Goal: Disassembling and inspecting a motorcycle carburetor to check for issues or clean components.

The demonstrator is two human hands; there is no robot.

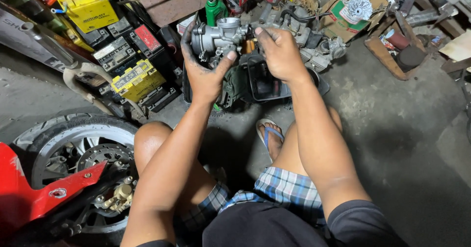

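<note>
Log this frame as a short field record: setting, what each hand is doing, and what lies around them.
Setting: grimy concrete floor, person squatting, seen from above
Left hand: grip closed around a grey metal carburetor, held up off the floor
Right hand: on the carburetor's right side, fingers curled at it
Below hands: black plastic tray
Left of hands: yellow and black batteries
Behind: green bottle
Lower left: motorcycle wheel, red fairing
</note>
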